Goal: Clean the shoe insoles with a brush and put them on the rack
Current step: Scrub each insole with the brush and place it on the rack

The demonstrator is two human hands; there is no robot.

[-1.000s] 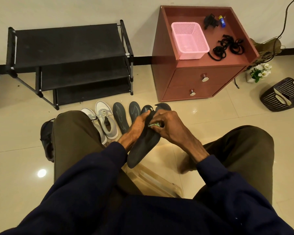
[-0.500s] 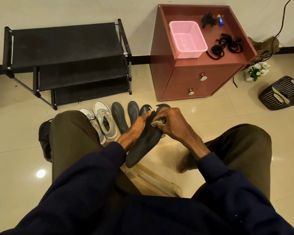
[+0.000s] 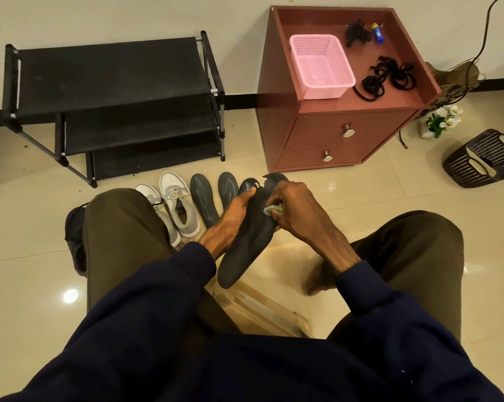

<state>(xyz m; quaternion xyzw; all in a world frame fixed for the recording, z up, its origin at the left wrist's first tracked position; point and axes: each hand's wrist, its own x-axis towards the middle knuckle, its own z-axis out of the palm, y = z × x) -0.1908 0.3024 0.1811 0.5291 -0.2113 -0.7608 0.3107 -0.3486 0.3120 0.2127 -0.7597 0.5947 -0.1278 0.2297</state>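
I sit with a dark insole (image 3: 246, 245) held slanting between my knees. My left hand (image 3: 235, 209) grips its left edge near the toe. My right hand (image 3: 291, 208) pinches a small pale green brush (image 3: 271, 210) against the insole's upper part. Two more dark insoles (image 3: 204, 200) (image 3: 228, 189) lie side by side on the floor, and the tip of a third (image 3: 247, 184) shows behind my left hand. The black three-shelf rack (image 3: 111, 79) stands against the wall at the back left, with nothing on its shelves.
A pair of grey and white sneakers (image 3: 175, 207) lies left of the floor insoles. A reddish cabinet (image 3: 332, 140) at the back right carries a pink basket (image 3: 320, 65) and black laces (image 3: 387, 76). A dark slatted basket (image 3: 483, 158) lies at right.
My right hand has shifted the brush a little up the insole toward the toe, then slightly back. My left hand keeps the same grip.
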